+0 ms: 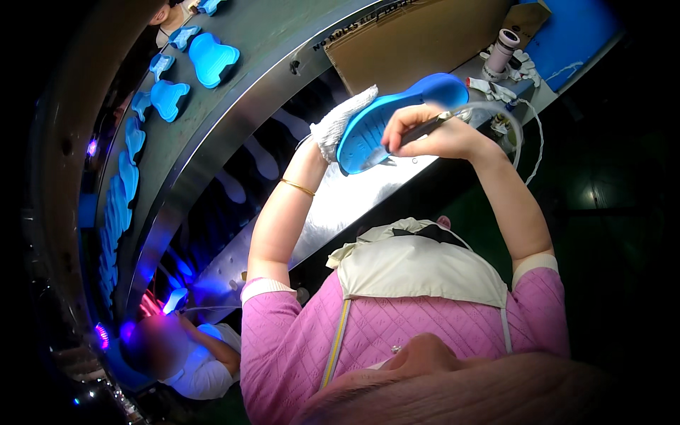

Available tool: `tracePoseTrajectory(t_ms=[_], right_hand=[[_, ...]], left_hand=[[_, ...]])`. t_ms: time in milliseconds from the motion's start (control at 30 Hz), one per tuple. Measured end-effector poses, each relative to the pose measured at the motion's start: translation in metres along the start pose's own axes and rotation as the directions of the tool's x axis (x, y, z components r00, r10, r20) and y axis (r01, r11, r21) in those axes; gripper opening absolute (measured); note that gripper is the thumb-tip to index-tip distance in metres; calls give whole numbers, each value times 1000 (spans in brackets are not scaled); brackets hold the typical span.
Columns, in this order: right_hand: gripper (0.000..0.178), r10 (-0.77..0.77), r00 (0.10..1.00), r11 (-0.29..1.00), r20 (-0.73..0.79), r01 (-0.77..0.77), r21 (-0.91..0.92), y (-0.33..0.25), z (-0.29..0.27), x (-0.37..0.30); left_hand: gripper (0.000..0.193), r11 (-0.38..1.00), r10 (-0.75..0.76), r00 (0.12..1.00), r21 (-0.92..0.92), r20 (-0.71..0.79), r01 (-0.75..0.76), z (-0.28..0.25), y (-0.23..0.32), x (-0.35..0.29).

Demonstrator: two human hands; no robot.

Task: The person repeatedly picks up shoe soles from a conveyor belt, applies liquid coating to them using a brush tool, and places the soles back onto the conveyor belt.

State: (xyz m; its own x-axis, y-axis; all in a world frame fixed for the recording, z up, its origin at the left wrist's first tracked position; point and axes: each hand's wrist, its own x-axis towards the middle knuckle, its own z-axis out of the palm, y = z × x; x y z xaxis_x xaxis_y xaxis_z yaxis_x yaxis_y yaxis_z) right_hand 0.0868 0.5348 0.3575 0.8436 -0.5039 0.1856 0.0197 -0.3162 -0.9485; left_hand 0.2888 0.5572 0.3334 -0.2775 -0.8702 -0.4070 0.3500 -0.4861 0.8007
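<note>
A blue shoe sole (386, 113) is held up at a slant over the bench, its ribbed inner face toward me. My left hand (340, 126), in a white knit glove, is closed around the sole's left edge. Bare and closed, my right hand (435, 133) grips a dark-handled brush (425, 129). Its pale bristles rest at the lower left end of the sole. From the handle's back end a clear tube (519, 131) curves away to the right and down. The fingertips under the sole are hidden.
A curved conveyor belt (244, 35) carries several blue soles (211, 60) along the left. Below its metal edge stand pale foot-shaped pieces (262, 157). Cardboard (418, 49) leans at the back; a pink cup (503, 49) and white gloves (490, 90) sit right. Another person (202, 365) works lower left.
</note>
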Motion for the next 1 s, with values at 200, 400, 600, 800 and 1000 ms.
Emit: tracePoseTrajectory(t_ms=[200,400,600,800,1000], right_hand=[[12,256,959,954,123,-231,-190,-7,-26,-12],[7,268,963,940,-13,-264,-218,-9,-39,-21],[10,15,901,987,-434,57,151,0,6,-27],[10,20,968,994,-248,6,105,5,44,-32],[11,-119,865,992,-488,123,-23,6,32,-17]], left_hand=[[54,987,-75,997,137,-31,79,5,4,-1],[53,998,2,1000,60,3,-2,8,4,-3],[71,791,379,912,-565,154,-234,1,-35,11],[78,674,466,856,-716,222,-181,10,-47,11],[77,658,492,870,-670,38,-343,7,-54,14]])
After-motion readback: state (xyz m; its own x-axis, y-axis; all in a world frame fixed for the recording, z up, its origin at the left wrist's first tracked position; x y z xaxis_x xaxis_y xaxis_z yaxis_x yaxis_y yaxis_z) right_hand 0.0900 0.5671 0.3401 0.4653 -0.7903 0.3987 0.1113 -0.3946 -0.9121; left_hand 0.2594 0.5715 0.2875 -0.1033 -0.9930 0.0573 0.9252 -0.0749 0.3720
